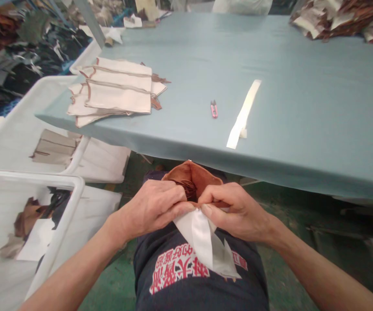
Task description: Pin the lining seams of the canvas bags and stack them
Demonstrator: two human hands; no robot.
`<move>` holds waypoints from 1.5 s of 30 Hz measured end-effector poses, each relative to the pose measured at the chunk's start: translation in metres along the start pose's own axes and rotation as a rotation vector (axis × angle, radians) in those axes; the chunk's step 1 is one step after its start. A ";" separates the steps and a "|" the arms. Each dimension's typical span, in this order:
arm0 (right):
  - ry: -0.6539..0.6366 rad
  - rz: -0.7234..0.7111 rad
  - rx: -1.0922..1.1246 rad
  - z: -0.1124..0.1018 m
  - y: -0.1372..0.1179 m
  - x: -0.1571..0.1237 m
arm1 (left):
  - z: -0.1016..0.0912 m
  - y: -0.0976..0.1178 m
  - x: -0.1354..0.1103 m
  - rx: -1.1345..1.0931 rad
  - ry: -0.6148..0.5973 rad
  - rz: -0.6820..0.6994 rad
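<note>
My left hand point(154, 208) and my right hand point(234, 211) are close together in front of my chest, below the table edge. Both are closed on a small brown fabric piece point(191, 179) with a dark fringe in its opening. A white ribbon or lining strip point(205, 242) hangs down from between my fingertips over my dark printed shirt. The fingers pinch the fabric's rim from either side.
A pale blue table point(303, 86) lies ahead with a stack of cream fabric pieces point(118, 90), pink thread snips point(214, 109) and a white strip point(243, 114). White plastic bins point(27, 125) with scraps stand at the left. Fabric piles point(342, 19) sit at the far right.
</note>
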State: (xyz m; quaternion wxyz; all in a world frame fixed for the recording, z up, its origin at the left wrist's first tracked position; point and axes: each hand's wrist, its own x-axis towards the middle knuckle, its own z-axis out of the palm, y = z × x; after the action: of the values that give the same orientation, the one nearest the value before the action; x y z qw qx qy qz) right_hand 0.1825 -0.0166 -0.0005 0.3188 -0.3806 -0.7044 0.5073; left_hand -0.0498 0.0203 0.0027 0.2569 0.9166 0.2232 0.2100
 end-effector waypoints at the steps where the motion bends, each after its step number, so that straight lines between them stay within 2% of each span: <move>1: 0.001 -0.024 -0.032 0.000 0.000 0.000 | 0.000 -0.002 -0.001 -0.047 -0.006 -0.022; 5: -0.016 -0.143 -0.222 -0.001 -0.003 -0.001 | -0.001 0.005 0.003 -0.258 -0.039 -0.100; 10: 0.023 -0.202 -0.456 -0.005 -0.004 -0.004 | 0.002 0.026 0.016 -0.223 -0.078 -0.246; 14: 0.049 -0.196 -0.488 -0.008 -0.003 -0.006 | 0.007 0.032 0.022 -0.279 -0.098 -0.382; 19: 0.056 -0.206 -0.438 -0.008 -0.005 -0.009 | 0.013 0.026 0.023 -0.767 -0.099 -0.431; 21: 0.045 -0.201 -0.393 -0.007 -0.005 -0.009 | 0.014 0.024 0.023 -0.822 -0.098 -0.456; 23: 0.032 -0.160 -0.302 -0.007 -0.004 -0.009 | 0.015 0.023 0.021 -0.771 -0.070 -0.434; 27: -0.030 -0.024 -0.100 -0.006 0.001 -0.006 | 0.013 0.021 0.018 -0.501 -0.015 -0.221; 32: -0.098 0.021 -0.048 -0.007 0.005 -0.005 | 0.008 0.022 0.012 -0.007 -0.043 -0.037; 35: -0.148 0.068 -0.012 -0.007 0.004 -0.004 | 0.008 0.022 0.008 0.114 -0.045 0.000; 37: -0.170 0.098 0.039 -0.007 0.003 -0.003 | 0.009 0.022 0.006 0.032 -0.042 -0.034; 39: -0.172 0.127 0.149 -0.006 0.002 0.000 | 0.010 0.022 0.005 -0.192 -0.017 -0.090; 42: -0.164 0.129 0.385 -0.001 0.002 0.005 | 0.012 0.027 0.007 -0.572 0.075 -0.204; 45: -0.132 0.092 0.548 0.005 0.003 0.008 | 0.019 0.032 0.010 -0.800 0.189 -0.329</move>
State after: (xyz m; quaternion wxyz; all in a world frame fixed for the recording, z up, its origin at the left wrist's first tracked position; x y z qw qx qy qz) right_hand 0.1745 -0.0112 -0.0044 0.3399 -0.2783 -0.5422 0.7163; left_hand -0.0224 -0.0068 0.0085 0.6001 0.6740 0.2896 0.3189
